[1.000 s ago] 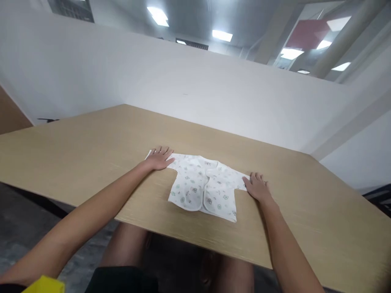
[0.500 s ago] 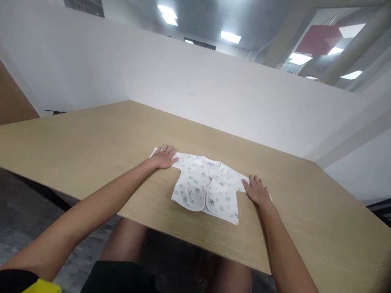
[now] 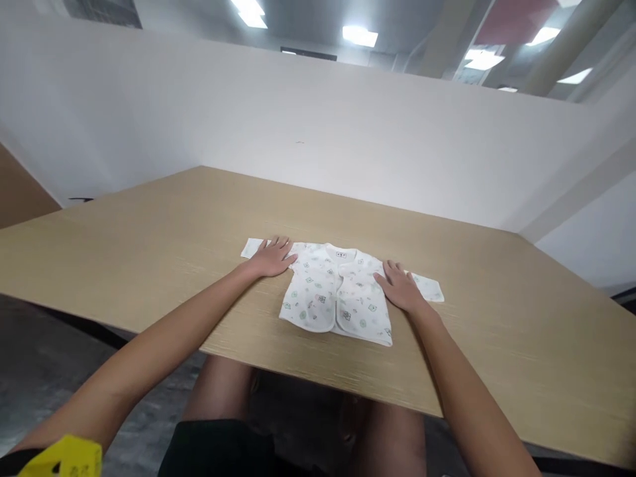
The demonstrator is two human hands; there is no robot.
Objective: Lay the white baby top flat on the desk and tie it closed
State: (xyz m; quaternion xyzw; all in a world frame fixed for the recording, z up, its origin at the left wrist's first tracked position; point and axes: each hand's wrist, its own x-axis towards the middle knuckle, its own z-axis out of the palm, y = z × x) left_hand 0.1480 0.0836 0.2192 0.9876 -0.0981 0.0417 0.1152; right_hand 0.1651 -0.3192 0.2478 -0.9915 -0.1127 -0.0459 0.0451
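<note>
A small white baby shirt [image 3: 335, 291] with a green and grey print lies spread on the table, its neckline away from me and its front edges meeting in the middle. My left hand [image 3: 274, 257] rests flat on the left sleeve near the shoulder, fingers spread. The end of that sleeve shows beyond it. On the other side my right hand [image 3: 399, 285] lies flat with fingers apart, over the right sleeve where it joins the body. The cuff end pokes out to its right. Parts of both sleeves are hidden under my hands.
The wooden table [image 3: 497, 331] has its near edge just above my legs. A white partition wall [image 3: 348, 132] rises along its far edge. A yellow tag [image 3: 74, 457] is at my left arm, bottom left.
My right hand has slid inward along the sleeve toward the shoulder, uncovering the cuff end. My left hand has shifted slightly inward too. The camera view has turned a little.
</note>
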